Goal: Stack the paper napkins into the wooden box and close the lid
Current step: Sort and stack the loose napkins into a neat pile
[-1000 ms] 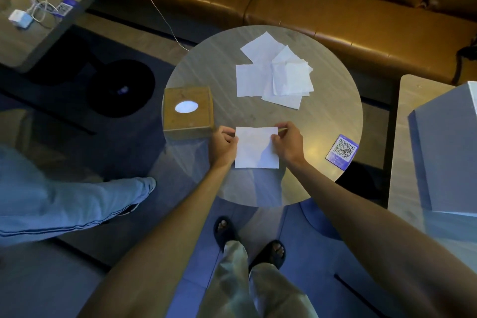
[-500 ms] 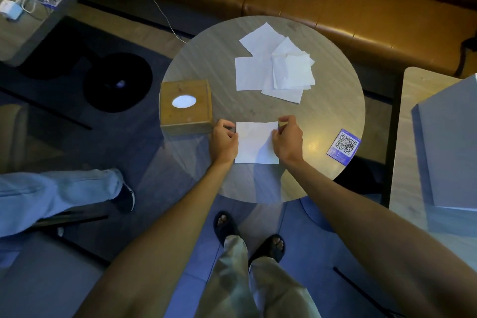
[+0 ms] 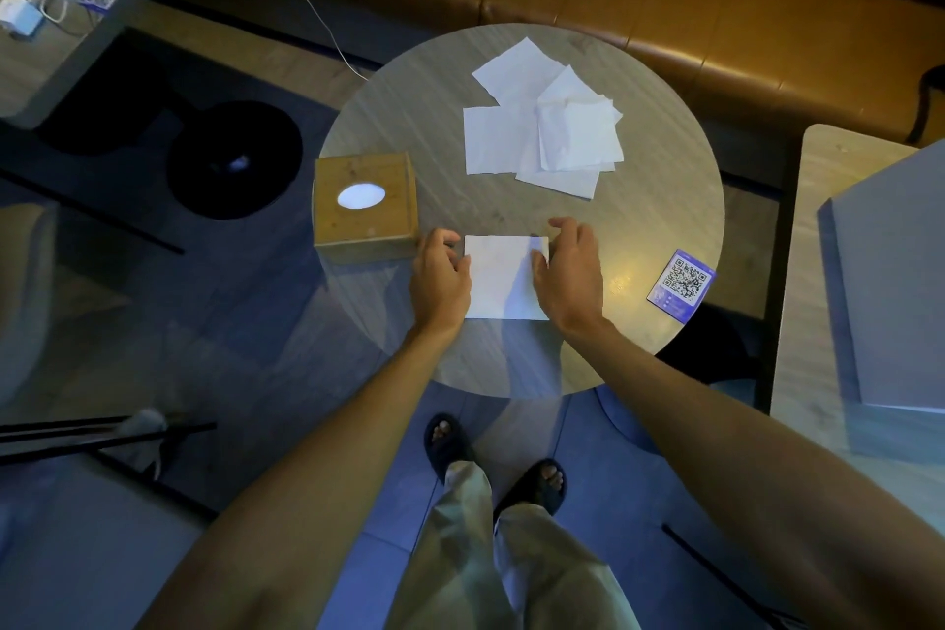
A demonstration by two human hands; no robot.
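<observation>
One white paper napkin (image 3: 503, 279) lies flat near the front of the round table (image 3: 659, 215). My left hand (image 3: 440, 276) pinches its left edge and my right hand (image 3: 570, 274) holds its right edge, fingers curled over the top corner. A loose pile of several white napkins (image 3: 542, 128) lies spread out further back. The wooden box (image 3: 364, 207), lid down with an oval hole showing white, sits at the table's left edge, just left of my left hand.
A blue QR-code card (image 3: 682, 286) lies at the table's right edge. A brown leather sofa (image 3: 716, 10) runs behind. A second table with a grey box (image 3: 895, 281) stands to the right. A cable (image 3: 307, 5) hangs at the back left.
Both hands stay on the napkin's edges; my right fingers have shifted up over its top right corner. The other person's leg at left has moved out of view.
</observation>
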